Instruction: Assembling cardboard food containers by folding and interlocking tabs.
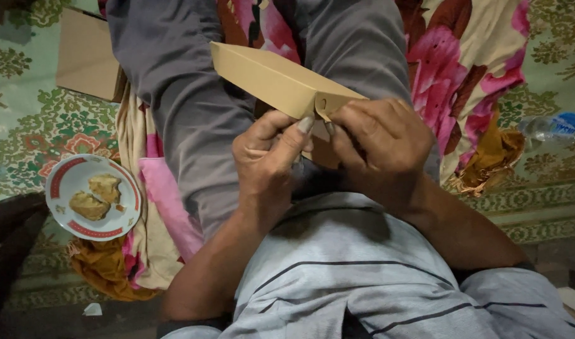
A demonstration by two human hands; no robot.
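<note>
Left hand (268,157) and right hand (378,141) both pinch the near corner of a tan cardboard box (272,78) above the lap; light, stiff, creasable; best held at the folded edges

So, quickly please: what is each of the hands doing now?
Left hand: closed, pinching the corner of the brown cardboard box.
Right hand: closed, gripping the same corner.

Green patterned floor mat (24,119) — floral cloth (463,56) (pink, cream), dim light.
</note>
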